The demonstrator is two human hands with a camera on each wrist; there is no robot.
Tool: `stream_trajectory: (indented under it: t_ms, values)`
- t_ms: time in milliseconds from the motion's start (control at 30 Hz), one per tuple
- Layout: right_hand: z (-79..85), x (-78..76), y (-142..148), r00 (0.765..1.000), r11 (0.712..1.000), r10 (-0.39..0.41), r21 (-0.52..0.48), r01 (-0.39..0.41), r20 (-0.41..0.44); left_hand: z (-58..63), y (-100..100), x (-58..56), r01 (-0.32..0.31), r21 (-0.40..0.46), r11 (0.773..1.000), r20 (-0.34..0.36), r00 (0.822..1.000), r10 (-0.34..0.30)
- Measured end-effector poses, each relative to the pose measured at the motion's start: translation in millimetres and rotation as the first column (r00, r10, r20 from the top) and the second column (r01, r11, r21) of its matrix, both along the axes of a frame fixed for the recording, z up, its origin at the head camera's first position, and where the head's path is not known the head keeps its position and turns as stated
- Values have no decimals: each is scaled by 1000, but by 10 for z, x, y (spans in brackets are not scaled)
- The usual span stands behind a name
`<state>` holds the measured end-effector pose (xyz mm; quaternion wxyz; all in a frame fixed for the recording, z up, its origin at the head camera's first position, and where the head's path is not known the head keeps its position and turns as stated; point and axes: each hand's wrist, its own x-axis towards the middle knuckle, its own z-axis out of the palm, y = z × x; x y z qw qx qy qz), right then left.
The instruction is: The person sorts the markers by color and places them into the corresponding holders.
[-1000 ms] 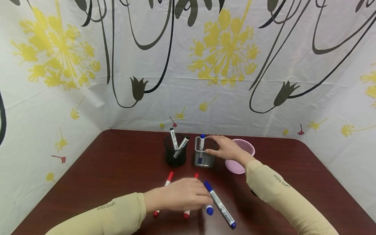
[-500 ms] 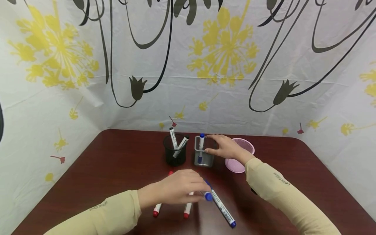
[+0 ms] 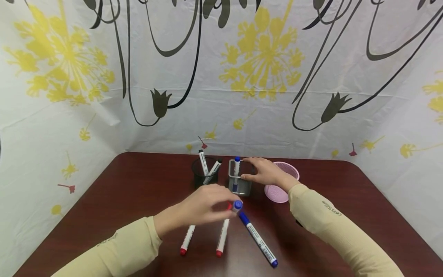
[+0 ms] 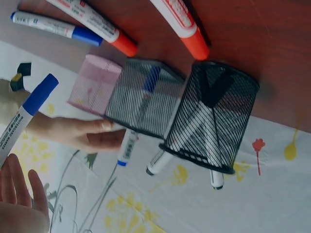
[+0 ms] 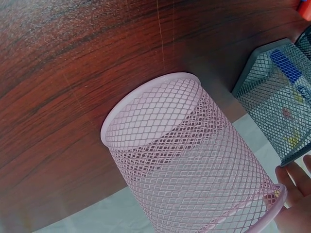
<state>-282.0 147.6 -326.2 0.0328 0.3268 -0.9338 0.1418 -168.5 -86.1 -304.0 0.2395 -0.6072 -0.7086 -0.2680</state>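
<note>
My left hand (image 3: pixel 202 206) pinches a whiteboard marker (image 4: pixel 30 108) with a blue cap, raised above the table in front of the pen holders. My right hand (image 3: pixel 267 172) holds the rim of the square grey mesh pen holder (image 3: pixel 245 187), thumb at the front and fingers at the back. Inside that holder one blue-capped marker (image 3: pixel 237 167) stands upright. Left of it is a round black mesh pen holder (image 4: pixel 228 126) with two black-capped markers, partly hidden by my left hand in the head view.
A pink mesh pen holder (image 5: pixel 194 165) stands right of the grey one, below my right forearm. Two red-capped markers (image 3: pixel 222 238) and a blue-capped marker (image 3: pixel 259 242) lie on the dark red table (image 3: pixel 138 192). A patterned white cloth (image 3: pixel 194 127) hangs behind.
My left hand has lifted the blue marker from among the markers on the table and moved it forward, towards the pen holders. The right hand has stayed at the grey holder.
</note>
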Motion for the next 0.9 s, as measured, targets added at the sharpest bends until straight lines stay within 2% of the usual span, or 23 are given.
stream_trajectory:
  t_ms: [200, 367, 633, 833, 900]
  values:
    - [22, 18, -7, 999, 1000, -11, 3, 11, 30, 88, -71, -58, -6, 45, 999, 92, 996, 2]
    - [18, 15, -6, 1000, 1000, 0, 10, 0, 12, 140, -101, -121, -41, 84, 996, 170, 985, 27]
    - [15, -3, -9, 1000, 1000, -4, 6, 4, 27, 237, -125, -238, -125, 126, 984, 213, 972, 96]
    - [18, -10, -12, 1000, 1000, -3, 15, 3, 28, 335, -135, -327, -211, 141, 967, 249, 953, 171]
    - [18, -10, -11, 999, 1000, -3, 16, 2, 32, 368, -139, -349, -223, 143, 964, 271, 946, 179]
